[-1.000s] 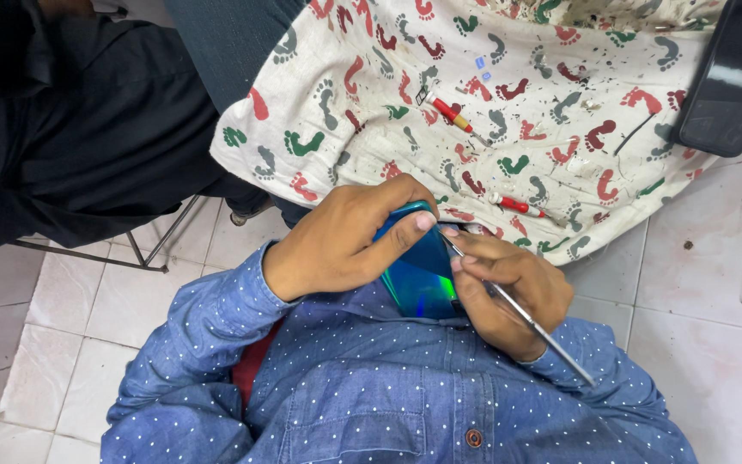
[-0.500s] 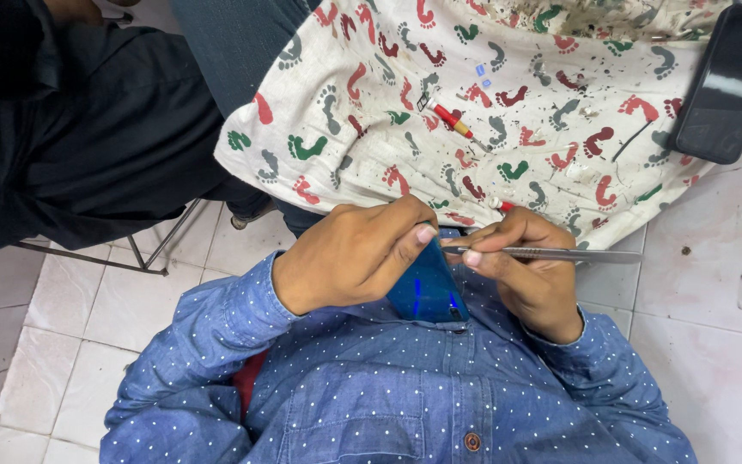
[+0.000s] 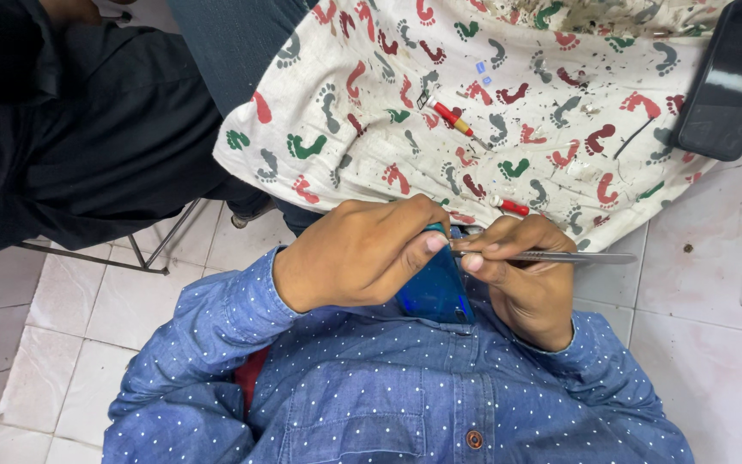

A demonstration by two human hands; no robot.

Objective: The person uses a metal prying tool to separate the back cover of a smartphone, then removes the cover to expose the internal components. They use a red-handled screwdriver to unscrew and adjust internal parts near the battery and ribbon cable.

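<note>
My left hand (image 3: 358,253) wraps around a shiny blue phone (image 3: 435,288), holding it on edge against my chest. My right hand (image 3: 521,271) pinches metal tweezers (image 3: 560,257) that lie level and point left, their tip at the phone's upper edge near my left thumb. Both forearms wear a blue dotted shirt (image 3: 371,387). Most of the phone is hidden under my left hand.
A white cloth with coloured footprints (image 3: 508,94) covers the surface ahead, carrying a small red-handled screwdriver (image 3: 450,114), a red part (image 3: 508,206) and tiny bits. A black phone (image 3: 732,77) lies at the right. A person in black (image 3: 70,129) sits at the left. White floor tiles (image 3: 714,301) surround.
The tweezers swung from slanting down-right to level, pointing at the phone's top edge. The phone turned more on edge under my left hand.
</note>
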